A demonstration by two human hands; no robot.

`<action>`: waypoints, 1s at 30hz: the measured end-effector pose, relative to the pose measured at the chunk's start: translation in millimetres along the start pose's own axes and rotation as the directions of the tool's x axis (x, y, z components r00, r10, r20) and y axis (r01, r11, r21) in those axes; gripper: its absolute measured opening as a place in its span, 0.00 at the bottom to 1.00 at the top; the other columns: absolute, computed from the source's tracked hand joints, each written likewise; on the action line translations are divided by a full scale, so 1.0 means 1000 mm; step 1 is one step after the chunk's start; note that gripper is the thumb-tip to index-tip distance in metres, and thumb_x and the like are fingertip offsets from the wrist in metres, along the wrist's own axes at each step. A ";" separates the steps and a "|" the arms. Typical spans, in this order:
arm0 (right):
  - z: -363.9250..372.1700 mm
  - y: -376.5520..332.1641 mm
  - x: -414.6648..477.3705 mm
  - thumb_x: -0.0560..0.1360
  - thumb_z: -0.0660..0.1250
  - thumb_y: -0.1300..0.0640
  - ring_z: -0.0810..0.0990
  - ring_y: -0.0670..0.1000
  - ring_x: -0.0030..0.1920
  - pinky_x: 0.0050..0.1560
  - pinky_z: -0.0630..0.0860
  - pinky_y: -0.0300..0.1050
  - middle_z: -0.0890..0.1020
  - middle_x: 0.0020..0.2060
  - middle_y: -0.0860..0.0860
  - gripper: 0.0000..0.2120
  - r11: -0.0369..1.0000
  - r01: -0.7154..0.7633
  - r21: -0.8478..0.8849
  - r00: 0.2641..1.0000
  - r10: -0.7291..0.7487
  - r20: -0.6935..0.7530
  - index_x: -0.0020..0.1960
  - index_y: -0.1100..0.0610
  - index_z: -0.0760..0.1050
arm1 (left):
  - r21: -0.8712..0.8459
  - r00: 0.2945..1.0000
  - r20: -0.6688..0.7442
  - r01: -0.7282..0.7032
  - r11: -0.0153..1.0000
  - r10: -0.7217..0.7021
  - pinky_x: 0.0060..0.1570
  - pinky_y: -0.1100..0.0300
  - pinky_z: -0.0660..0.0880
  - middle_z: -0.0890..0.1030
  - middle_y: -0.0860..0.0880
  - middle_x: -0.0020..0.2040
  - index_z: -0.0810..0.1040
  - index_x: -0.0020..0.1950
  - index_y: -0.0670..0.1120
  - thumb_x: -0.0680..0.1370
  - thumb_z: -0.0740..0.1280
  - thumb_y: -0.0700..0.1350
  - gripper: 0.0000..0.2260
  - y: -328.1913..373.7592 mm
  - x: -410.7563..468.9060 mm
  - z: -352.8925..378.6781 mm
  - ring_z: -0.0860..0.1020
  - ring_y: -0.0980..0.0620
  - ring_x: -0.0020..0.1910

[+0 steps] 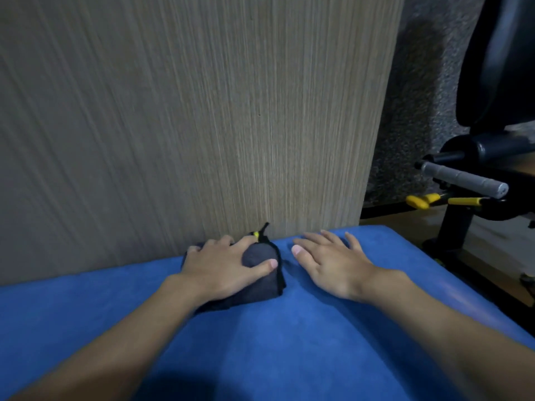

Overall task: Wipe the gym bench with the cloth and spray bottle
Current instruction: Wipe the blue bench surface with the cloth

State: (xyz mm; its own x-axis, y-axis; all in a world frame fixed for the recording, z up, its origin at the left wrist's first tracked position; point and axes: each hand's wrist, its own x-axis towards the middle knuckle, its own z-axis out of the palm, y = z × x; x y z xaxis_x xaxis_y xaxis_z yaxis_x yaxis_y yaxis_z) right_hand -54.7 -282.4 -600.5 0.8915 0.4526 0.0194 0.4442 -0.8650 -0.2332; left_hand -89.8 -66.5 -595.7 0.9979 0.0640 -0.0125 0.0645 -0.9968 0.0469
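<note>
The left hand [223,266] lies spread over the bunched dark cloth [258,254], pressing it onto the blue bench [260,348] at its far edge by the wooden panel [188,111], while the right hand [333,264] rests flat and empty just beside it, most padding lying nearer the person.

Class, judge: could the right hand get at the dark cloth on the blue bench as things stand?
Probably yes. The right hand lies open on the bench beside the cloth, nothing between them; the left hand covers most of it, leaving its right edge bare.
</note>
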 end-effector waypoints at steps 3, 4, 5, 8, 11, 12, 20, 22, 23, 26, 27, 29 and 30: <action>0.012 -0.012 -0.001 0.81 0.38 0.36 0.44 0.52 0.80 0.75 0.37 0.65 0.53 0.80 0.45 0.27 1.000 0.026 0.000 0.999 -0.026 0.048 0.78 0.39 0.55 | 0.009 0.998 0.023 0.066 0.998 -0.066 0.68 0.41 0.64 0.69 0.53 0.74 0.57 0.76 0.68 0.62 0.39 0.83 0.45 -0.031 -0.011 -0.004 0.68 0.47 0.73; 0.016 -0.013 0.000 0.80 0.37 0.35 0.42 0.53 0.80 0.74 0.36 0.66 0.51 0.80 0.46 0.28 0.999 0.028 -0.018 0.998 -0.027 0.059 0.78 0.39 0.54 | 0.013 0.996 0.023 0.084 0.996 -0.085 0.69 0.41 0.63 0.68 0.53 0.75 0.57 0.76 0.67 0.63 0.40 0.82 0.44 -0.033 -0.013 -0.005 0.68 0.46 0.73; 0.019 -0.013 0.000 0.80 0.36 0.34 0.41 0.53 0.80 0.74 0.35 0.66 0.50 0.80 0.46 0.29 0.999 0.028 -0.037 0.998 -0.025 0.062 0.78 0.39 0.52 | 0.020 0.995 0.019 0.096 0.995 -0.096 0.69 0.40 0.62 0.67 0.53 0.76 0.57 0.77 0.65 0.66 0.42 0.81 0.43 -0.030 -0.012 -0.005 0.67 0.46 0.74; 0.022 -0.011 0.003 0.79 0.35 0.34 0.41 0.53 0.80 0.74 0.36 0.67 0.49 0.80 0.47 0.30 0.999 0.017 -0.050 0.999 -0.015 0.048 0.78 0.39 0.51 | 0.024 0.997 0.025 0.073 0.997 -0.073 0.70 0.36 0.57 0.62 0.53 0.79 0.58 0.79 0.60 0.73 0.48 0.77 0.38 -0.007 -0.002 -0.004 0.63 0.44 0.76; 0.021 -0.012 0.003 0.80 0.35 0.35 0.42 0.53 0.80 0.74 0.37 0.66 0.51 0.80 0.46 0.29 0.999 0.022 -0.038 0.999 -0.020 0.033 0.78 0.39 0.53 | -0.001 0.999 0.039 0.022 1.000 -0.022 0.71 0.35 0.56 0.61 0.54 0.79 0.58 0.79 0.59 0.73 0.48 0.77 0.39 0.008 0.005 -0.002 0.61 0.45 0.77; 0.021 -0.013 0.003 0.80 0.35 0.36 0.43 0.52 0.80 0.75 0.38 0.66 0.51 0.80 0.46 0.28 0.999 0.016 -0.036 1.000 -0.015 0.028 0.78 0.39 0.53 | -0.009 0.999 0.037 0.012 1.000 -0.012 0.71 0.34 0.55 0.61 0.54 0.79 0.58 0.79 0.60 0.72 0.48 0.78 0.39 0.008 0.006 0.000 0.61 0.45 0.77; 0.014 -0.046 -0.001 0.81 0.37 0.37 0.47 0.51 0.78 0.74 0.41 0.67 0.58 0.77 0.46 0.27 0.993 0.004 -0.120 1.000 -0.002 0.016 0.75 0.40 0.59 | -0.015 1.000 0.017 -0.004 1.000 0.004 0.70 0.36 0.59 0.66 0.54 0.76 0.58 0.77 0.65 0.67 0.44 0.81 0.42 -0.025 -0.002 0.001 0.64 0.45 0.75; 0.021 -0.069 0.001 0.81 0.37 0.38 0.47 0.51 0.79 0.74 0.41 0.65 0.57 0.77 0.46 0.28 0.994 0.054 -0.092 0.998 -0.053 0.013 0.76 0.43 0.59 | -0.011 1.000 0.017 0.000 1.000 0.000 0.70 0.37 0.59 0.65 0.55 0.76 0.58 0.77 0.65 0.67 0.44 0.80 0.41 -0.039 -0.008 0.000 0.64 0.45 0.75; 0.025 -0.080 0.002 0.81 0.36 0.37 0.48 0.51 0.78 0.74 0.42 0.65 0.58 0.77 0.46 0.29 0.995 0.070 -0.075 0.997 -0.069 0.017 0.76 0.45 0.59 | -0.019 1.000 0.024 0.007 1.000 -0.007 0.70 0.38 0.59 0.65 0.56 0.76 0.58 0.77 0.66 0.66 0.43 0.81 0.42 -0.047 -0.012 -0.001 0.64 0.45 0.75; 0.032 -0.107 0.007 0.77 0.33 0.35 0.52 0.51 0.77 0.74 0.43 0.64 0.63 0.75 0.48 0.33 0.996 0.088 -0.016 0.996 -0.087 0.027 0.72 0.43 0.63 | -0.026 0.998 0.040 0.041 0.999 -0.040 0.71 0.40 0.59 0.65 0.57 0.76 0.58 0.77 0.66 0.63 0.41 0.81 0.44 -0.081 -0.025 -0.006 0.64 0.47 0.75; 0.033 -0.116 0.009 0.77 0.33 0.35 0.53 0.51 0.77 0.74 0.42 0.65 0.64 0.74 0.47 0.32 0.996 0.094 0.009 0.995 -0.094 0.031 0.71 0.42 0.64 | -0.020 0.998 0.042 0.050 0.999 -0.049 0.71 0.40 0.59 0.65 0.57 0.76 0.57 0.77 0.67 0.66 0.43 0.81 0.41 -0.094 -0.030 -0.007 0.64 0.47 0.75; 0.037 -0.136 0.012 0.80 0.35 0.37 0.52 0.52 0.78 0.75 0.41 0.65 0.64 0.74 0.46 0.28 0.992 0.119 0.048 0.992 -0.121 0.041 0.71 0.40 0.64 | 0.000 0.997 0.033 0.069 0.998 -0.069 0.71 0.42 0.59 0.65 0.57 0.76 0.57 0.77 0.66 0.72 0.47 0.78 0.36 -0.124 -0.041 -0.009 0.64 0.48 0.75; 0.040 -0.148 0.013 0.81 0.36 0.38 0.51 0.52 0.78 0.75 0.40 0.65 0.63 0.74 0.46 0.27 0.989 0.135 0.058 0.989 -0.137 0.046 0.71 0.40 0.64 | 0.005 0.996 0.029 0.081 0.997 -0.081 0.72 0.43 0.59 0.65 0.58 0.76 0.57 0.77 0.66 0.73 0.48 0.78 0.35 -0.138 -0.047 -0.010 0.63 0.49 0.76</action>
State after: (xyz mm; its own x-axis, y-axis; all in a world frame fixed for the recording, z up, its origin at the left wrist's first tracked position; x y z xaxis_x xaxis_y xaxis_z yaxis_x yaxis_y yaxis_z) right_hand -112.7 -140.3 -604.8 0.8169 0.5767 0.0061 0.5543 -0.7822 -0.2844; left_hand -145.3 68.7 -591.6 0.9887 0.1428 -0.0456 0.1446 -0.9886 0.0409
